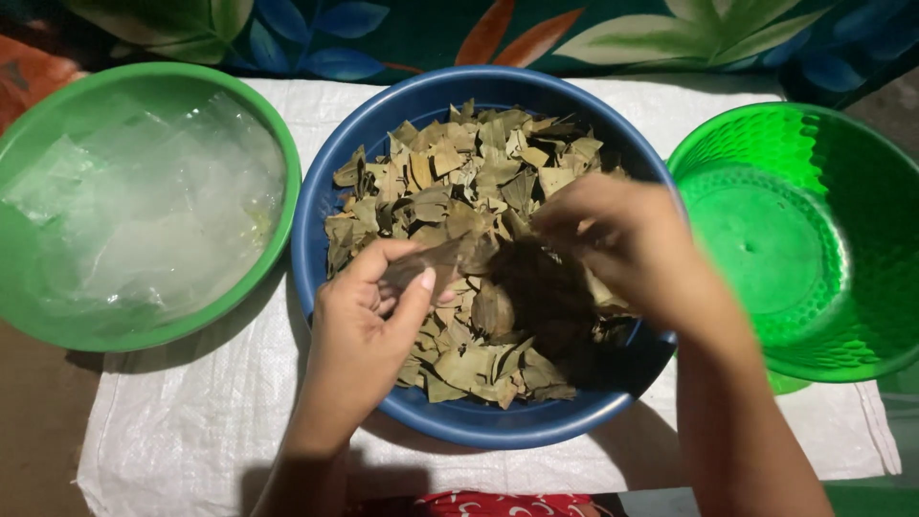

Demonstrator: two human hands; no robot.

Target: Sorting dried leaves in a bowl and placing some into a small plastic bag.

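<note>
Head view: small clear bag (436,263) between left hand (369,330) fingertips, right hand (617,239) beside.

A heap of clear plastic bags (144,206) lies in the green basin (29,297) at the left of the frame; they are flat, thin and colourless, overlapping one another so that single bags are hard to tell apart, and the basin's green shows through them. One more small clear bag (436,260) is near the middle of the frame, over the blue basin (316,220), pinched in the left hand (369,330); it looks brownish, and whether that is from what shows through it or lies in it cannot be told. No labels, signs or screens show anywhere.
</note>
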